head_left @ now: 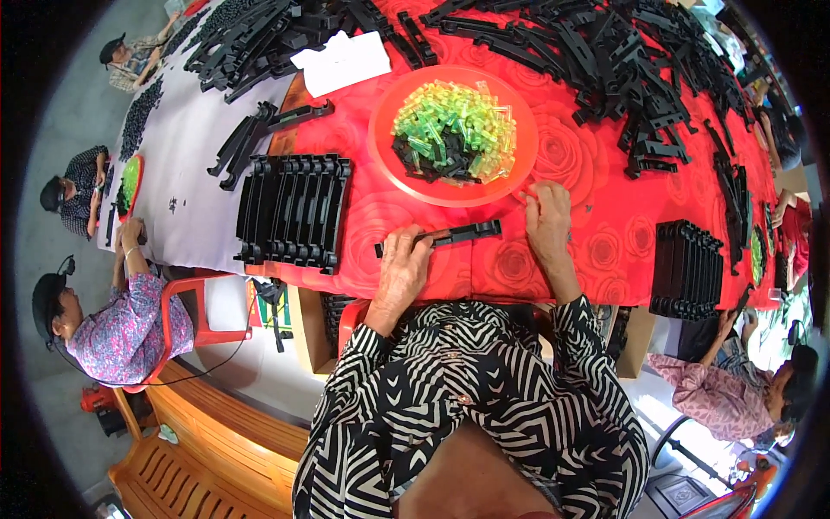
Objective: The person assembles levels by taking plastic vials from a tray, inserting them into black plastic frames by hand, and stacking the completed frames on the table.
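My left hand [404, 264] is closed round one end of a long black plastic strip [467, 233], which lies across the table edge side with its other end pointing right. My right hand [550, 223] is apart from the strip, just off the lower right rim of a round orange-red tray [380, 156]. Its fingers are curled together, and whatever is between the fingertips is too small to name. In the tray lie many small clear green and yellow plastic pieces [458, 112], with a heap of small black parts [445, 156] at the near side.
A row of stacked black strips [294, 212] stands left of my hands; another stack [686, 270] stands at right. Loose black strips [596, 60] pile up along the far side, near a white paper piece [344, 65]. Other people [130, 324] sit at both sides.
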A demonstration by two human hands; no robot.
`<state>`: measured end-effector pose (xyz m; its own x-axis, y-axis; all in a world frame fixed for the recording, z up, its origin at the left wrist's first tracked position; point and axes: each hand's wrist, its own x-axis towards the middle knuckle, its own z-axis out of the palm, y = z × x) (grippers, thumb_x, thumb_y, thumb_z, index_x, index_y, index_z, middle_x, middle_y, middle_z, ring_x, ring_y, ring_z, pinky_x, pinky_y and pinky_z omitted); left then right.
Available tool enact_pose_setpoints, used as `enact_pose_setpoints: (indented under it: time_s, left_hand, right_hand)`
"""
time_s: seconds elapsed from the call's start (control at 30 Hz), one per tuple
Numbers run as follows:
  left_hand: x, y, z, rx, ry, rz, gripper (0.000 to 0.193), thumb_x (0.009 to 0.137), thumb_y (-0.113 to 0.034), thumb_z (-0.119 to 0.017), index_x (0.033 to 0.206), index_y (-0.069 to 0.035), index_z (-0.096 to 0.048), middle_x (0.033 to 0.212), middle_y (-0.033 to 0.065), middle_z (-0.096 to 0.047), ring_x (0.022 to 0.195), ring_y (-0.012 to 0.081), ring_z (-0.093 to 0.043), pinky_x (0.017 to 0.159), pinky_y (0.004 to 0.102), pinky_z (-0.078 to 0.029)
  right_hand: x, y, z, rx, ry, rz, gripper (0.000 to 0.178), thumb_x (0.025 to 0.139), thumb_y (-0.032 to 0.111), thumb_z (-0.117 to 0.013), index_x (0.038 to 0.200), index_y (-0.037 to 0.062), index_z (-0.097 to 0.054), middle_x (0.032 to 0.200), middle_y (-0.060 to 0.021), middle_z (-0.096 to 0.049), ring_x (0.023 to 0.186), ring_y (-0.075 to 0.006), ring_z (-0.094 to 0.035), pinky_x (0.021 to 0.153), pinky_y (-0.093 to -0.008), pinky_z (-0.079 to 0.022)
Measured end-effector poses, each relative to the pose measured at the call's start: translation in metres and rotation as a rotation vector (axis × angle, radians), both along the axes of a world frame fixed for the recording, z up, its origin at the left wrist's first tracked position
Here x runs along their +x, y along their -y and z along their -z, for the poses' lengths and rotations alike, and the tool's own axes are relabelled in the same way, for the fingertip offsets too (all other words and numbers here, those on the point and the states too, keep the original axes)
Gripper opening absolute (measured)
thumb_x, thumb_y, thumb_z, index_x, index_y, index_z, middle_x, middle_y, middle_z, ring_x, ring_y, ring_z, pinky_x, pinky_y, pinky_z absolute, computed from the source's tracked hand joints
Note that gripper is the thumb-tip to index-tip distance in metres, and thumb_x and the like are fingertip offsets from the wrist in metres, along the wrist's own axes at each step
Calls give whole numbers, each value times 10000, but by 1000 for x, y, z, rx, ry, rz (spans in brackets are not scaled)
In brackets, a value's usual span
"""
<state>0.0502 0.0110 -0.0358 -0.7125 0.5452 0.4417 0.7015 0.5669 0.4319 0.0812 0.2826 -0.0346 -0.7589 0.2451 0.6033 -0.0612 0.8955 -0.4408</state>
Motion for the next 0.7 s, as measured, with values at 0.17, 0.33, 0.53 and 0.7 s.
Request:
enact_pose_setpoints:
  time_s: [0.17, 0.33, 0.53, 0.7]
  left_hand:
    - [-3, 2, 6, 17, 17, -54, 254, 792, -47, -642, 1044, -22, -616, 1126, 161, -532, 1042, 355, -508, 900, 447, -441]
    - [-4, -2, -1, 41, 14, -65, 272, 746, -44, -693, 1008, -22, -623, 1101, 161, -562, 1005, 350, -538, 862, 437, -463]
    - [-2, 0, -4, 31, 23, -62, 271, 743, -40, -691, 1004, -23, -624, 1102, 171, -558, 1000, 354, -538, 861, 439, -461]
    - [-3, 1, 0, 43, 11, -23, 245, 774, -83, -669, 1000, -11, -606, 1103, 181, -540, 1023, 357, -511, 859, 441, -434]
  right_hand:
    - [1, -3, -18, -129, -54, -20, 166, 781, -33, -617, 941, 7, -609, 944, -155, -604, 921, -328, -572, 817, -406, -462]
    - [-14, 13, -67, -245, -62, -133, 127, 788, -56, -598, 901, -1, -616, 907, -138, -612, 863, -301, -585, 773, -378, -473]
    - [-81, 39, -69, -55, 163, -454, 102, 777, 8, -660, 871, -2, -619, 865, -131, -602, 846, -312, -590, 738, -384, -479]
    - [-108, 54, -55, 262, 500, -332, 164, 710, 55, -723, 827, 1, -621, 883, -155, -575, 919, -351, -585, 793, -432, -485]
